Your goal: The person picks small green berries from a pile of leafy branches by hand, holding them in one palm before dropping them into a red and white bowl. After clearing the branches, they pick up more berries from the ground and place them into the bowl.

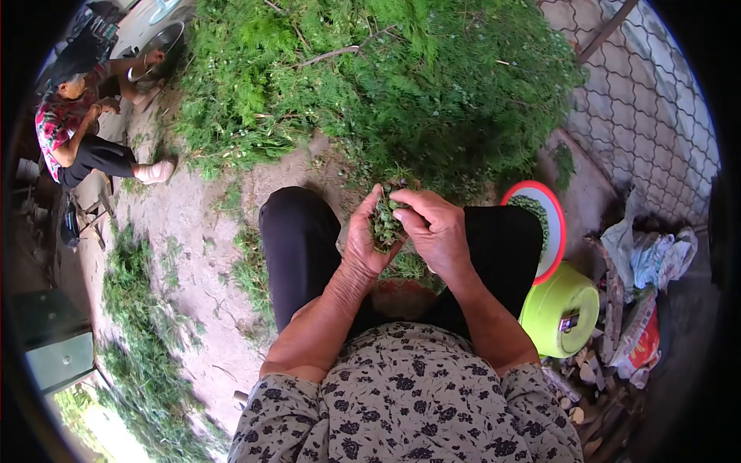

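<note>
Above my lap, my left hand (363,235) is closed around a bunch of green sprigs (386,222) with small round cones. My right hand (440,228) meets it from the other side, thumb and forefinger pinched on a small green cone at the bunch's upper edge. Beside my right knee stands a basin (557,258) with a red rim and pale inside, and small green cones (532,207) lie in it. My right leg hides part of this basin.
A large heap of cut evergreen branches (370,85) lies ahead. To its left, another person (65,127) sits near a metal bowl (166,46). A lime-green tub (563,312), firewood (590,378) and plastic bags (656,258) are at my right. Loose sprigs (143,324) cover ground leftward.
</note>
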The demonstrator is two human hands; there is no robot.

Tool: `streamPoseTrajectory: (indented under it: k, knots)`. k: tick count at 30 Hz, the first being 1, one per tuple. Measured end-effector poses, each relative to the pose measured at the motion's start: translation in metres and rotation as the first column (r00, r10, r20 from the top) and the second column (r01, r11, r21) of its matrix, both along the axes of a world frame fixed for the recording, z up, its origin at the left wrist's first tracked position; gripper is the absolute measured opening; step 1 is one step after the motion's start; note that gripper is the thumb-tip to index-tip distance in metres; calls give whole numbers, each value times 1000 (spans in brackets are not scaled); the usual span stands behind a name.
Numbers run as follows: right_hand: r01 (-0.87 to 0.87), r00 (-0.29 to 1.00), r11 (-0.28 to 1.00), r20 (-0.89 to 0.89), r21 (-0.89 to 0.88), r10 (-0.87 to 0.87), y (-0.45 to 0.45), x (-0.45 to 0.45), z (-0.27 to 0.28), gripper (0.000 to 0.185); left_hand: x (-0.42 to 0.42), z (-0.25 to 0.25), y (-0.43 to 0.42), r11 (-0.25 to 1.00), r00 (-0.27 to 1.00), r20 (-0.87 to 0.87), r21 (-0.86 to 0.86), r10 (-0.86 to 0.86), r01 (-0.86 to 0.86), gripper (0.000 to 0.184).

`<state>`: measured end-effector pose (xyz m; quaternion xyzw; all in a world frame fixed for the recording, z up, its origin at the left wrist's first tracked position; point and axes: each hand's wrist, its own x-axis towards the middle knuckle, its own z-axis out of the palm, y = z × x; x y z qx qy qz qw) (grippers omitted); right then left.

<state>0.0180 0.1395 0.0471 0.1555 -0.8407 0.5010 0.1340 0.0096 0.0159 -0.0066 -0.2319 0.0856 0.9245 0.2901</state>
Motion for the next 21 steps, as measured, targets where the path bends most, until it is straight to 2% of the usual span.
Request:
streamPoseTrajectory:
  k: [4,9,14,16,19,21]
  knots:
    - [10,998,1000,69,23,-12,0,-1,-7,23,1,-5,2,999,999,37,-31,14,-13,32]
    - [77,994,992,86,-103,-68,1,-2,1,21,1,-5,4,999,999,18,-19,32,-32,33]
    - [48,995,999,86,-21,-46,3,-2,-6,23,-1,-5,3,1000,998,57,10,19,-19,39]
    - [52,996,999,79,-5,-51,2,-2,-8,23,-1,-5,4,1000,999,42,19,-15,14,32]
    - [69,994,997,84,-46,-65,2,-1,-7,22,-1,0,5,1000,999,46,14,-5,4,32]
    - [102,979,984,192,-147,-72,4,3,-2,18,-2,-3,5,1000,1000,20,12,10,-10,35]
